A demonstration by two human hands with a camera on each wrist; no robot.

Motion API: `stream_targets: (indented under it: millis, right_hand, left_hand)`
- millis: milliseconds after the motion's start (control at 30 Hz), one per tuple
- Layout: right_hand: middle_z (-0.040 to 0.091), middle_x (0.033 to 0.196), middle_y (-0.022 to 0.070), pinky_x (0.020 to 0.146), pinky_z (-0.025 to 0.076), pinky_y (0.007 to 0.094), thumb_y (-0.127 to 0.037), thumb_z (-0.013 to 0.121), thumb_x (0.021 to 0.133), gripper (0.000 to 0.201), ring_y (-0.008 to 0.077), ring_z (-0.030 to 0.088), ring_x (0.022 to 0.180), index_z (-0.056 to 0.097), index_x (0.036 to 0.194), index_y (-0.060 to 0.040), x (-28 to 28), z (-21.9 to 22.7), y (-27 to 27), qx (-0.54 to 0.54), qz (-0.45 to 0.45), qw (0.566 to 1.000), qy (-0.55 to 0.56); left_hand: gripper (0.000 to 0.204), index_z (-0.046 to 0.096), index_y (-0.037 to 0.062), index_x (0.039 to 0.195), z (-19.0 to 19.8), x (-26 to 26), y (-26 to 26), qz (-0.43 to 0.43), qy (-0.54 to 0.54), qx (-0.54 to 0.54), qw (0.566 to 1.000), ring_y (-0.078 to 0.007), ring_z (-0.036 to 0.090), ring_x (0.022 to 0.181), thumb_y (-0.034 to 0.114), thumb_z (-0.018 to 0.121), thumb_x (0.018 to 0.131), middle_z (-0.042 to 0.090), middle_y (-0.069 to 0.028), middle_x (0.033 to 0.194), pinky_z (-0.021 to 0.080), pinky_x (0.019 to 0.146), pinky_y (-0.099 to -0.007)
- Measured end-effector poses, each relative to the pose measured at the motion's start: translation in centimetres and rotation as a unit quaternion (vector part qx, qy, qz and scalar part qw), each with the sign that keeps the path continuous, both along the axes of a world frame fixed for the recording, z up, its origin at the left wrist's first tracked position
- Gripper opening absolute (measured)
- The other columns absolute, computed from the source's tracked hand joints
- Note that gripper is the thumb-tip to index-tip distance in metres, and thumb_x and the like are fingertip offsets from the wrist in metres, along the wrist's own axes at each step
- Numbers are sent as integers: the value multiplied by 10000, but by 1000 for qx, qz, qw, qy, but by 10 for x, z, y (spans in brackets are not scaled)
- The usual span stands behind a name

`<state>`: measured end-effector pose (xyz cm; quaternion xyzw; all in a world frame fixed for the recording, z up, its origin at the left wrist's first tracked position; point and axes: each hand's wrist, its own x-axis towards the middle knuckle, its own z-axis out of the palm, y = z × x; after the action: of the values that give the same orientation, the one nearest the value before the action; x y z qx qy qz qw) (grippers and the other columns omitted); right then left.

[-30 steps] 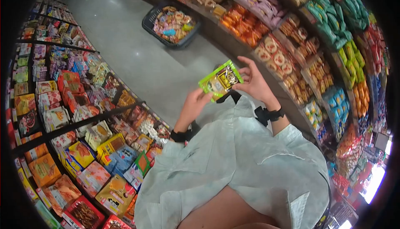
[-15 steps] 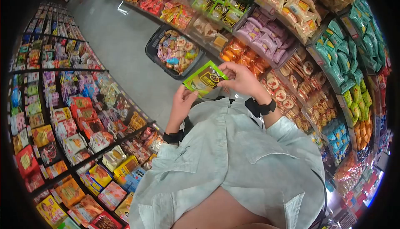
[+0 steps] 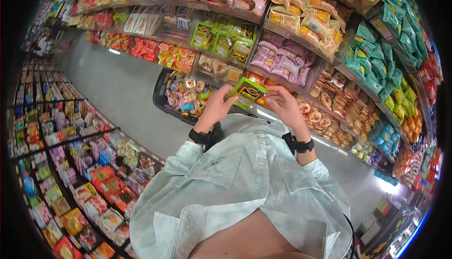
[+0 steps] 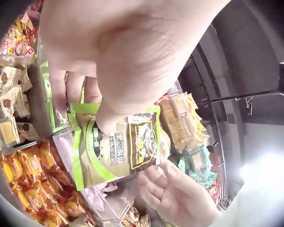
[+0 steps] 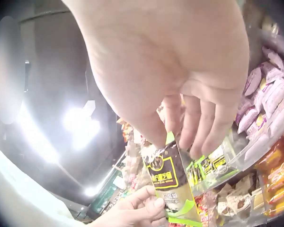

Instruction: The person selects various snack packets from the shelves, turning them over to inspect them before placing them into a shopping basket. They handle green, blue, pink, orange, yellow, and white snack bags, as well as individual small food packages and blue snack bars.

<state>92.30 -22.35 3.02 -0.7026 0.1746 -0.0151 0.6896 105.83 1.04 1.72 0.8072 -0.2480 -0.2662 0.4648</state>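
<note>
A green-edged packet [image 3: 248, 92] with a dark label is held between both hands in front of the chest. My left hand [image 3: 217, 106] pinches its left end, the thumb lying on the printed face in the left wrist view, where the packet [image 4: 116, 146] shows yellow and white lettering. At the opposite end, my right hand [image 3: 285, 107] pinches a corner between thumb and forefinger, as the right wrist view shows with the packet [image 5: 170, 182] hanging below the fingers. Similar green packets [image 3: 221, 39] fill a shelf bin beyond the hands.
A dark basket [image 3: 161, 89] full of small wrapped snacks stands on the grey floor [image 3: 113, 99] beyond the left hand. Tiered bins of purple packets [image 3: 282, 61], teal packets [image 3: 367, 54] and others curve along the front and right. Low racks of packaged food [image 3: 70, 165] line the left.
The view has swung toward the front shelves, bringing more bins into sight. The packet has been turned and tilted between the hands, which still hold both ends.
</note>
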Motion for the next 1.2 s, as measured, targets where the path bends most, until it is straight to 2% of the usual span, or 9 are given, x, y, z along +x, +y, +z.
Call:
stream_targets:
  millis: [133, 167, 367, 467, 500, 600, 767, 967, 1200]
  right_hand:
    - [686, 1172, 92, 924, 544, 304, -71, 678, 978, 332, 162, 655, 1094, 576, 1289, -20, 11, -12, -2, -50, -70, 996, 31]
    - [686, 1161, 86, 922, 540, 300, -62, 669, 981, 329, 153, 655, 1082, 571, 1292, -22, 15, 2, 2, -41, -89, 994, 42]
    - [694, 1124, 79, 906, 535, 294, -58, 660, 985, 326, 136, 656, 1022, 569, 1296, -22, 32, 6, 33, -39, -175, 977, 116]
    - [685, 1124, 74, 892, 533, 285, -69, 654, 992, 313, 128, 648, 1015, 578, 1291, -20, 26, -2, 52, -22, -188, 971, 147]
    - [685, 1124, 75, 891, 533, 284, -72, 654, 993, 311, 130, 648, 1014, 579, 1290, -19, 24, -3, 59, -13, -194, 969, 153]
    - [699, 1120, 77, 898, 533, 285, -75, 656, 992, 306, 135, 656, 1026, 591, 1287, -24, 23, 9, 70, -19, -220, 954, 202]
    - [719, 1117, 79, 899, 536, 287, -72, 655, 992, 303, 138, 673, 1023, 604, 1288, -31, 15, 24, 95, -52, -287, 923, 252]
    - [725, 1115, 84, 890, 538, 290, -80, 651, 995, 302, 139, 678, 1005, 604, 1289, -30, 3, 23, 113, -32, -313, 919, 239]
    - [719, 1127, 87, 895, 537, 291, -91, 656, 995, 302, 146, 675, 1014, 598, 1283, -21, -13, 18, 110, -32, -268, 941, 205]
  left_hand:
    - [189, 587, 11, 1113, -52, 79, 5, 23, -20, -27, 999, -160, 669, 910, 94, 680, 970, 701, -78, 965, 525, 811, -320]
    - [252, 610, 28, 1119, -62, 101, 6, 47, -15, -70, 996, -306, 692, 837, 163, 723, 939, 721, -171, 950, 531, 757, -383]
    - [282, 605, 12, 1152, -85, 215, -1, 58, -8, -9, 998, -342, 701, 832, 143, 718, 930, 720, -167, 929, 538, 746, -433]
    - [378, 580, 20, 1258, -76, 236, -13, -1, -199, 23, 980, -386, 667, 872, 110, 705, 913, 697, -168, 939, 534, 807, -469]
    - [485, 542, 32, 1341, -76, 242, -16, -39, -284, 39, 957, -415, 620, 1010, 92, 698, 885, 659, -185, 1034, 508, 898, -496]
    - [534, 526, 39, 1357, -72, 243, -29, -16, -299, 48, 953, -425, 570, 1119, 102, 711, 860, 617, -200, 1123, 480, 958, -499]
    - [349, 601, 54, 1162, -101, 238, -33, -145, -264, 82, 950, -405, 587, 1028, 184, 715, 859, 606, -193, 1098, 487, 894, -513]
    - [343, 634, 42, 1164, -103, 242, -37, -189, -232, 126, 946, -415, 611, 1038, 258, 681, 901, 624, -198, 1078, 501, 910, -505]
    - [800, 321, 6, 1551, -98, 215, -20, -243, -244, 149, 927, -463, 524, 1287, 337, 675, 914, 549, -306, 1388, 424, 1099, -497]
